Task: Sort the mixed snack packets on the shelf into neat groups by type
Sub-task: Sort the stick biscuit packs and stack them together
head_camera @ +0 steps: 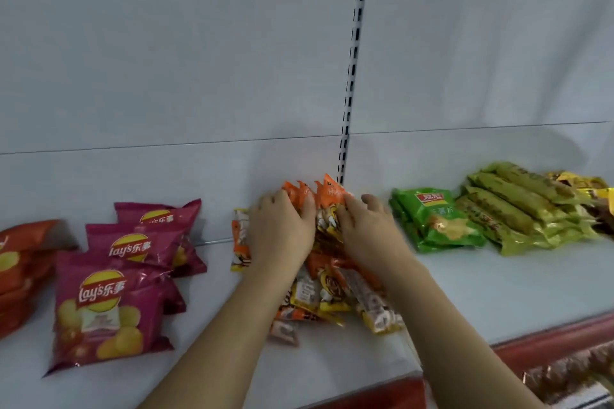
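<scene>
Head view, looking down at a white shelf (481, 295) with a white back panel. Places are given relative to the pile of orange packets (327, 262), which lies at the middle of the shelf.

Both bare hands are on that pile. The left hand (282, 232) lies over the pile's left side, fingers (307, 206) curled over the upright orange packet tops. The right hand (365, 229) lies on the pile's right side, fingers bent and pressing against the same tops. Together the hands appear to squeeze the pile into one bundle, though how firmly each packet is held cannot be told. The near end of the pile is loose, with packets fanned out at different angles, and one packet (241, 239) sits just left of the pile, beside the left hand.

Well to the left of the pile lie purple crisp bags (113, 305), overlapping in a rough group. Beyond them, at the frame edge, is a stack of red crisp bags (23, 262). To the right of the pile is a short stack of green crisp bags (438, 219), and touching it on its far side, a stack of long olive-yellow packets (518, 209). More yellow packets (584, 186) lie past those, partly cut off.

As a judgement, the sorting is well along: each type already has its own area. What seems left is squaring up the orange pile and tidying the purple bags.
</scene>
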Demonstrator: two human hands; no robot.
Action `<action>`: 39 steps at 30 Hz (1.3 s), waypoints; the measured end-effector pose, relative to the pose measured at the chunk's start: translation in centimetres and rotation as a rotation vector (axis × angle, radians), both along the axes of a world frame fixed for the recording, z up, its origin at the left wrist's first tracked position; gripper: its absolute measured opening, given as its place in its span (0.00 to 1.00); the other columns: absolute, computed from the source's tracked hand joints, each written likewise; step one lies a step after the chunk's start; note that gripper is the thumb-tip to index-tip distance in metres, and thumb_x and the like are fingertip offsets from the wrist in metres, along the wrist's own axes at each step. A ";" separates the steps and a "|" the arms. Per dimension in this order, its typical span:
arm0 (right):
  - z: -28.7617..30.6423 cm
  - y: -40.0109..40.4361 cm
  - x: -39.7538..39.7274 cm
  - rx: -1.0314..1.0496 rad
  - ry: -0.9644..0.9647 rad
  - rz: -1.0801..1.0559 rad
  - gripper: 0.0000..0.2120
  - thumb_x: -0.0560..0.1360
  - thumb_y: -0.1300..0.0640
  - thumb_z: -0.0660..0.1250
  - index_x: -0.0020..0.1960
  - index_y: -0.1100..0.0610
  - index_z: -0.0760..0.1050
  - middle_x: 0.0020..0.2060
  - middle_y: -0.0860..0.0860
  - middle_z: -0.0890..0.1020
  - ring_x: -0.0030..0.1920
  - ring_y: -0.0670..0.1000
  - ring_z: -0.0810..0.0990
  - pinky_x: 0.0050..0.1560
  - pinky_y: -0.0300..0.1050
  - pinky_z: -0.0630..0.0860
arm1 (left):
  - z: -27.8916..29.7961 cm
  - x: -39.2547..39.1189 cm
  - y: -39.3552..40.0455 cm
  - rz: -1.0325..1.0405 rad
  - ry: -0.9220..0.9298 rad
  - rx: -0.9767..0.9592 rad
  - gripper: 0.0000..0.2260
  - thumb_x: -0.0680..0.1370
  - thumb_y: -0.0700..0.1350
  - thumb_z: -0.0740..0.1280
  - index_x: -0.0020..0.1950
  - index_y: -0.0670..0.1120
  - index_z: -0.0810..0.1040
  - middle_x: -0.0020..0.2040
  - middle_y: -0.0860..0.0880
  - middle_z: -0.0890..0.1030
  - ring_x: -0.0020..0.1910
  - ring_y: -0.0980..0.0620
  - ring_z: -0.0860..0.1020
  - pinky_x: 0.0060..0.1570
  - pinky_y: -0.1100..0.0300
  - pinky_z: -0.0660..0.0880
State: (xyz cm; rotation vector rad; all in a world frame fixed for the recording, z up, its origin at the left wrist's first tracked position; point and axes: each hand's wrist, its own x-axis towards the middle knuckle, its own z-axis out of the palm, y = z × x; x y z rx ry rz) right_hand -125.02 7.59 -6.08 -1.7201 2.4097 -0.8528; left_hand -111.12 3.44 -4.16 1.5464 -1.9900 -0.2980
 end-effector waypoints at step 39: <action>2.6 6.7 40.7 -0.241 0.262 0.429 0.33 0.80 0.35 0.46 0.78 0.53 0.60 0.77 0.54 0.64 0.79 0.58 0.57 0.76 0.58 0.60 | -0.4 42.1 9.7 0.270 -0.093 -0.427 0.25 0.79 0.56 0.58 0.68 0.42 0.78 0.66 0.41 0.79 0.68 0.37 0.75 0.67 0.38 0.72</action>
